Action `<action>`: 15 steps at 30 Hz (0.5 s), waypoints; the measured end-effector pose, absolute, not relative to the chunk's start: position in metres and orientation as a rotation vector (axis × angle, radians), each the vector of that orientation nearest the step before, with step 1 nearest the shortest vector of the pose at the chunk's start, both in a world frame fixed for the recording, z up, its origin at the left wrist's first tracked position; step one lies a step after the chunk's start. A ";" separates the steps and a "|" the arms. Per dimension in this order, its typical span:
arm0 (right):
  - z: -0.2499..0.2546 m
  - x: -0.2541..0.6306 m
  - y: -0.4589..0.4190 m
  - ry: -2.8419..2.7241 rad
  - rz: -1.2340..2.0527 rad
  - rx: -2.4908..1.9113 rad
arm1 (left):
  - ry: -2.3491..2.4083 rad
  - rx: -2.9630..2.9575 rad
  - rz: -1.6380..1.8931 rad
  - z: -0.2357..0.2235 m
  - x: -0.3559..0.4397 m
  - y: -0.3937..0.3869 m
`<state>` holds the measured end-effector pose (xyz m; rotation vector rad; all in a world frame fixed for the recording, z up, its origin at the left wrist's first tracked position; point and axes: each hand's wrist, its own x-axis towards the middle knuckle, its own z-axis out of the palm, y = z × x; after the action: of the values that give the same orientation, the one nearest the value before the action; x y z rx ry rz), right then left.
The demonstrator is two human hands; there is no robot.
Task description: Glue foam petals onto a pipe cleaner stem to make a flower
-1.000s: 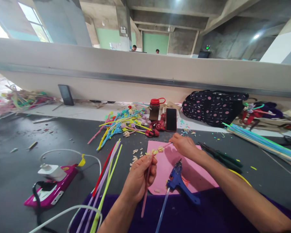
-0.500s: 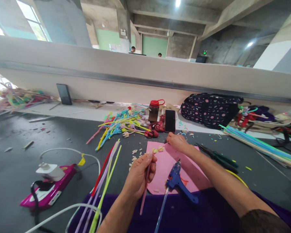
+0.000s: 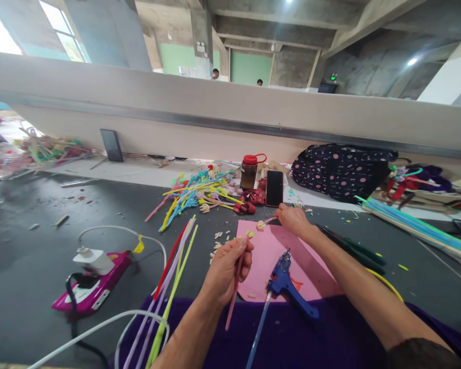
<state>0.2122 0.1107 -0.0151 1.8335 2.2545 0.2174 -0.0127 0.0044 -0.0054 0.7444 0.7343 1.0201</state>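
Observation:
My left hand (image 3: 226, 270) is closed round a pink straw (image 3: 234, 287) that carries a small cream flower piece at its top end (image 3: 249, 234). My right hand (image 3: 294, 219) is stretched forward over the far edge of a pink sheet (image 3: 269, 251) and pinches another pink straw with a cream flower tip (image 3: 261, 224). A blue glue gun (image 3: 286, 282) lies on the pink sheet between my forearms. Small cream bits (image 3: 219, 241) are scattered left of the sheet.
Loose coloured straws (image 3: 172, 266) lie at the left, finished straw flowers (image 3: 200, 197) in a heap further back. A red-capped bottle (image 3: 249, 171), a phone (image 3: 274, 188), a dotted bag (image 3: 340, 171), green-handled scissors (image 3: 353, 248), a straw bundle (image 3: 418, 230) and a magenta power strip (image 3: 94, 287) surround the work area.
My right hand has lifted a pink flower-tipped straw off the far edge of the sheet. The left hand keeps its straw, shifted slightly right. The view has tilted a little.

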 end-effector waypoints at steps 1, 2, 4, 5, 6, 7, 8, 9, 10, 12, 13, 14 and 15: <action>-0.015 0.213 0.110 2.256 0.223 1.852 | 0.731 0.746 1.020 -0.005 -0.013 0.004; -0.015 0.213 0.110 2.261 0.226 1.869 | 0.729 0.747 1.022 -0.005 -0.013 0.004; -0.013 0.211 0.107 2.288 0.224 1.900 | 0.732 0.750 1.026 -0.005 -0.013 0.004; -0.011 0.210 0.104 2.311 0.223 1.914 | 0.735 0.751 1.027 -0.005 -0.012 0.004; -0.008 0.209 0.100 2.341 0.224 1.930 | 0.737 0.753 1.026 -0.005 -0.012 0.004; -0.004 0.208 0.095 2.379 0.228 1.947 | 0.738 0.756 1.025 -0.006 -0.012 0.004; 0.001 0.207 0.087 2.422 0.233 1.969 | 0.736 0.758 1.020 -0.006 -0.012 0.004; 0.006 0.207 0.078 2.470 0.241 1.996 | 0.734 0.759 1.011 -0.007 -0.011 0.004; 0.011 0.207 0.066 2.520 0.243 2.022 | 0.733 0.759 1.000 -0.008 -0.010 0.003; 0.017 0.208 0.040 2.605 0.198 2.061 | 0.738 0.761 0.967 -0.009 -0.008 0.001; 0.019 0.208 0.026 2.678 0.128 2.064 | 0.747 0.767 0.949 -0.009 -0.007 0.000; 0.019 0.207 0.013 2.859 -0.101 2.093 | 0.763 0.777 0.924 -0.009 -0.006 -0.002; 0.018 0.206 0.002 2.987 -0.372 2.106 | 0.783 0.798 0.901 -0.009 -0.005 -0.003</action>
<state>0.2065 0.0022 0.0181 2.1060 2.9870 -0.3722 -0.0048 -0.0031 -0.0085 0.7975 0.7834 0.9014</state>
